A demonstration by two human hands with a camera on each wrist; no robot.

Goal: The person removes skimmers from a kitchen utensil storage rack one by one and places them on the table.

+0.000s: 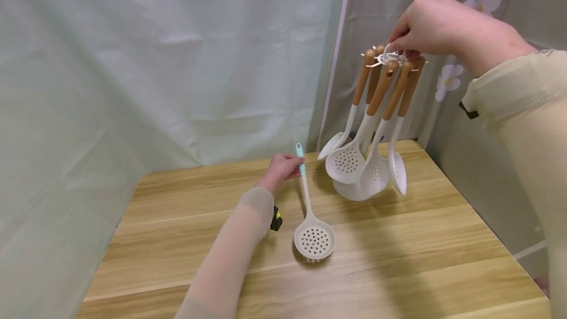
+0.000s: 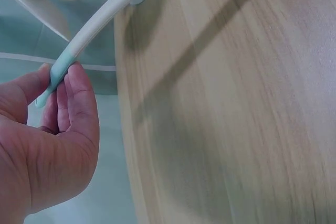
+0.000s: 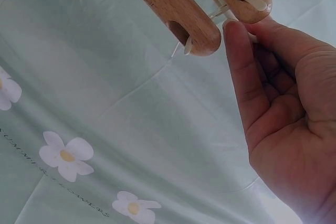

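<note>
A white slotted skimmer (image 1: 312,233) with a pale blue handle tip lies with its head on the wooden table (image 1: 398,255). My left hand (image 1: 283,167) pinches that blue tip (image 2: 59,72) between thumb and fingers. At the back right stands a white utensil rack (image 1: 390,58) hung with several wood-handled white utensils (image 1: 367,161). My right hand (image 1: 425,26) grips the rack's top ring from above. The right wrist view shows two wooden handle ends (image 3: 178,14) on white hooks beside my fingers (image 3: 244,72).
Pale green curtains (image 1: 177,63) close off the back and left of the table. A grey floral curtain (image 1: 478,9) hangs at the right, close behind the rack. The table's right edge (image 1: 487,220) runs near the rack.
</note>
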